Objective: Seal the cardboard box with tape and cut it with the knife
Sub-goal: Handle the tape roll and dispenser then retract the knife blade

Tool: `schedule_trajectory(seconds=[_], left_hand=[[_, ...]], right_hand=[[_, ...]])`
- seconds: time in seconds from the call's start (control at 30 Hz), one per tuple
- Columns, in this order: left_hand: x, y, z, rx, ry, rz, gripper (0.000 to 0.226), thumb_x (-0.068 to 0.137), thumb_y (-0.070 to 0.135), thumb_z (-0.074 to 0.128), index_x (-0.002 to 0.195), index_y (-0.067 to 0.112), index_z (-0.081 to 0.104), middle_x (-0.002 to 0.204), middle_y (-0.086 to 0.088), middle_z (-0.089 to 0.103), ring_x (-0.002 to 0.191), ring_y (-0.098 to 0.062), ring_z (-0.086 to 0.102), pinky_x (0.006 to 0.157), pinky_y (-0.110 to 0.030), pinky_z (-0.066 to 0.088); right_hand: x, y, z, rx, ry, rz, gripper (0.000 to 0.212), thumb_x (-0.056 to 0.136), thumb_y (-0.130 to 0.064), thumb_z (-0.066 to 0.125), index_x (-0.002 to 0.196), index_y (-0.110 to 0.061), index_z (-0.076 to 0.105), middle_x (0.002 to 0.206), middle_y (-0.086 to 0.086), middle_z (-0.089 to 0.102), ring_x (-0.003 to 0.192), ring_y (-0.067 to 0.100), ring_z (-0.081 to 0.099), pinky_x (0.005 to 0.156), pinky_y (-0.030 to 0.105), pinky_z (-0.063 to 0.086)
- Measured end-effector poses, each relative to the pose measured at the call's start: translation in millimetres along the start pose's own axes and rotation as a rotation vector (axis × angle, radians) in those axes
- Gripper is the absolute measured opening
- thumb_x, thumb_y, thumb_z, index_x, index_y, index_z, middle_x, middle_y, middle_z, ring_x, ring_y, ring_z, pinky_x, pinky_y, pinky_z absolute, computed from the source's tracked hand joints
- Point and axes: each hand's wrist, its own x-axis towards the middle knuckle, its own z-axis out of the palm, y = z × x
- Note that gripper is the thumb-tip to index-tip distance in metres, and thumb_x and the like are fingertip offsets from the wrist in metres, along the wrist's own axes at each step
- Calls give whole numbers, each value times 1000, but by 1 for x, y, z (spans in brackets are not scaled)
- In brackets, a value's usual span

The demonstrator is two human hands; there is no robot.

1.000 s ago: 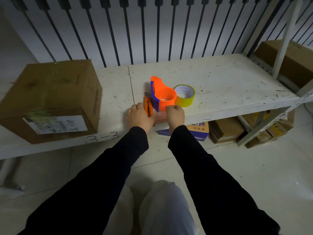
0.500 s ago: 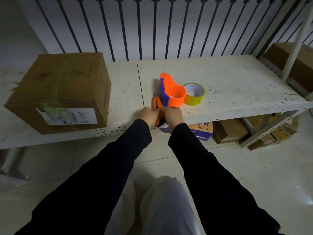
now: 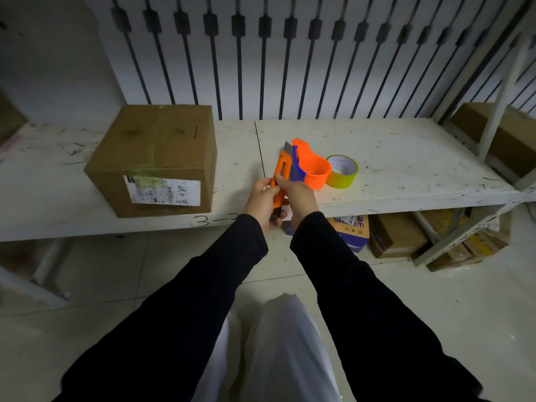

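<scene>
An orange utility knife points away from me, a short blade showing at its far tip. My left hand grips the lower handle from the left. My right hand holds the knife from the right, thumb pressed on its body. Just behind sits an orange and blue tape dispenser, with a yellow tape roll beside it. The closed cardboard box with a white label stands on the white shelf to the left, apart from both hands.
Black vertical bars line the wall behind the shelf. More cardboard boxes sit under the shelf on the right, and another box rests on the rack at far right. A metal upright rises there. My legs are below, over tiled floor.
Both hands lifted the knife off the shelf beside the dispenser and now hold it together; the blade shows at its tip. The view shifted so the box appears nearer the middle.
</scene>
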Motion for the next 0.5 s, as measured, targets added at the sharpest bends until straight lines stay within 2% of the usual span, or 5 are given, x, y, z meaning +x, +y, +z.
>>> schedule_trajectory(seconds=[0.13,0.23,0.27,0.33,0.5], left_hand=[[-12,1,-6,-12,25,-17,39,93,43,33,83,12,54,57,-4,44,36,-11,38,34,-14,26],[-18,1,-9,58,85,6,56,91,59,27,97,14,60,72,-7,53,59,-19,52,45,-25,45],[-19,1,-10,74,115,12,60,91,60,25,108,13,59,80,-9,55,71,-23,54,58,-36,55],[-23,-2,-12,92,172,21,61,93,57,23,120,13,55,92,-13,56,85,-29,53,88,-53,51],[-32,-1,-17,57,208,21,59,95,53,20,120,12,54,111,-15,62,109,-32,59,97,-46,49]], right_hand=[[-19,1,6,-2,-53,-59,20,90,-30,54,92,-11,55,61,2,51,50,12,47,43,22,37],[-33,2,15,-12,-69,-60,20,94,-31,47,86,-14,53,60,1,47,46,13,42,40,22,33],[-37,3,18,-13,-67,-66,21,94,-31,45,83,-15,52,62,3,47,49,14,43,42,23,34],[-43,3,24,-1,-64,-86,21,95,-28,44,80,-15,52,70,6,51,60,19,50,51,29,40],[-55,3,37,-25,-41,-102,18,96,-29,43,90,-17,56,89,10,61,91,29,61,86,44,51]])
